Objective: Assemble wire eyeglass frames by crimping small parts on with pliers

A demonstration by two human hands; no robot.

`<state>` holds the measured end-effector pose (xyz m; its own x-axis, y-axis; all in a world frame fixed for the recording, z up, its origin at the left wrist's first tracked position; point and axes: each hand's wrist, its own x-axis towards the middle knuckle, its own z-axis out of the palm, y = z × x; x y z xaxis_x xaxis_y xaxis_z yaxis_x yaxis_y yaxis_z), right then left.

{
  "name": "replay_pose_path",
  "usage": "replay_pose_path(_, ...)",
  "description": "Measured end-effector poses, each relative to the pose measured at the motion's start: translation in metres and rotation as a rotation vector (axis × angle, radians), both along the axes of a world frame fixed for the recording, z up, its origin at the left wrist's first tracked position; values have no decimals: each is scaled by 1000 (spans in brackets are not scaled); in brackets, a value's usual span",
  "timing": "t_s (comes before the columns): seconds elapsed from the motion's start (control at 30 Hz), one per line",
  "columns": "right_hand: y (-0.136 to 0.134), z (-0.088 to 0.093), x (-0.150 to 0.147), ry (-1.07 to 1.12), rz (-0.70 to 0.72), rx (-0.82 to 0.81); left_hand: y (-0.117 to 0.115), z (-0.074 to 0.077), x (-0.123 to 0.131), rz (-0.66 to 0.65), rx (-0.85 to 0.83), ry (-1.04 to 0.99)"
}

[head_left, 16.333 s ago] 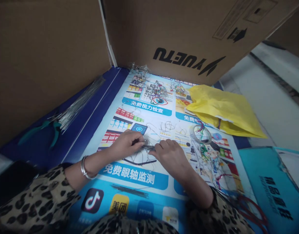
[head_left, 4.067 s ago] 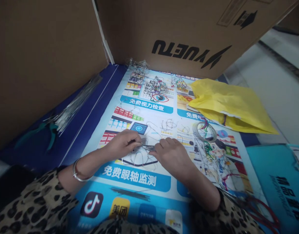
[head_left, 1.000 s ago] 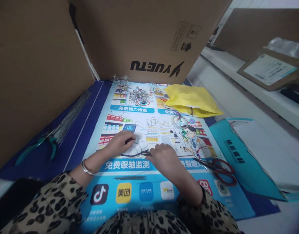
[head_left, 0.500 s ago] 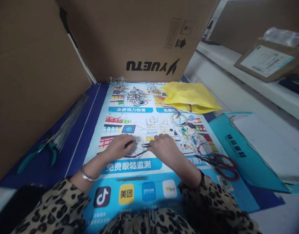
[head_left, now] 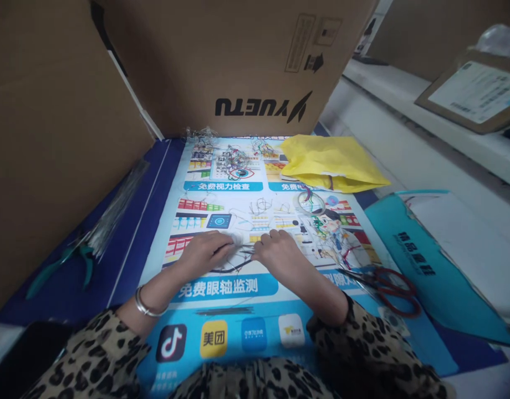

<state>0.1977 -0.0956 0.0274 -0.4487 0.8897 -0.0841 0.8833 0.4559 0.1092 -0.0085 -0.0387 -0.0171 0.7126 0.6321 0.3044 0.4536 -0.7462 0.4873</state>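
My left hand point(head_left: 205, 254) is closed over the printed sheet point(head_left: 234, 213), its thumb and fingers pinched together on something too small to make out. A thin dark pointed tool, like tweezers point(head_left: 246, 249), juts leftward from the closed fingers of my right hand point(head_left: 275, 254). Its tips lie close to my left fingertips. Fine wires and a dark curved strand point(head_left: 232, 270) lie on the sheet just below and between the hands. A metal bangle circles my left wrist.
Red-handled scissors point(head_left: 394, 288) lie right, teal-handled pliers point(head_left: 61, 269) beside a wire bundle point(head_left: 117, 213) left. A yellow pouch point(head_left: 332, 160), tape roll point(head_left: 311, 203) and tangled threads point(head_left: 234, 158) lie farther back. A teal folder point(head_left: 421, 249) is at right; cardboard point(head_left: 176, 66) stands behind.
The view has shifted slightly. My left hand has turned a little, its fingers now lower and closer to the tool's tips. My right hand still holds the tool.
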Motion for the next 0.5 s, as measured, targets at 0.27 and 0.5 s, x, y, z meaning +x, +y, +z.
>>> replay_pose_path(0.27,-1,-5,1,0,-2,18,2,1,-2,-17,-20,-47)
replay_pose_path(0.5,-8,-8,4,-19,16,69,1,1,-2,82,-64,-49)
